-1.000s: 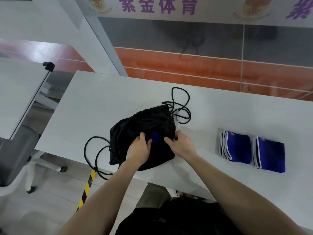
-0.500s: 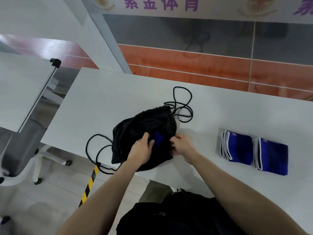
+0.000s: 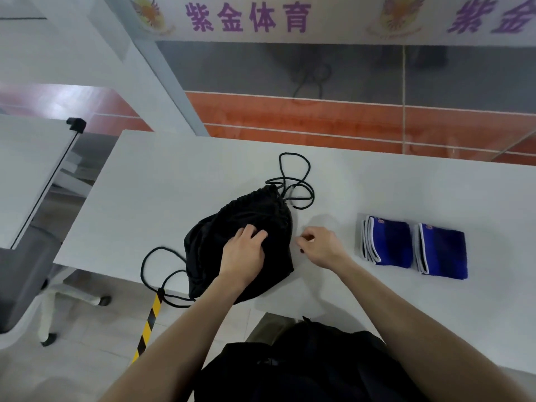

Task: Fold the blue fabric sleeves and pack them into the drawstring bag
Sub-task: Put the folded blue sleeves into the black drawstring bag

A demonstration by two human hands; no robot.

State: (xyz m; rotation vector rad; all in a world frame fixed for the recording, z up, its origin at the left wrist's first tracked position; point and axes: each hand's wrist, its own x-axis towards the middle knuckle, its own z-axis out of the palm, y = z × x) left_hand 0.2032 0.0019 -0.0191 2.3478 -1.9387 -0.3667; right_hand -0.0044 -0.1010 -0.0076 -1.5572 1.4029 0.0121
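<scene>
Near table (image 3: 162, 198) edge: black bag (image 3: 252, 210), crumpled, long axis near-left to far-right, gathered mouth pointing far-right. On top of bag: left hand (image 3: 245, 253), fingers curled, gripping the cloth. Just right of bag, not touching it: right hand (image 3: 319, 246), fingers curled in; cannot tell if pinching anything. Well right of bag: two folded blue sleeves (image 3: 391, 245), side by side, long axes near-to-far, white layered edges facing bag. Beyond bag mouth: looped black cord (image 3: 295, 175).

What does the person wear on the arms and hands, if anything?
Nothing shows on them: the left hand and right hand have no gloves, and the left forearm and right forearm are bare, with no sleeves, watch or bracelet in view. A black garment covers the body below.
</scene>
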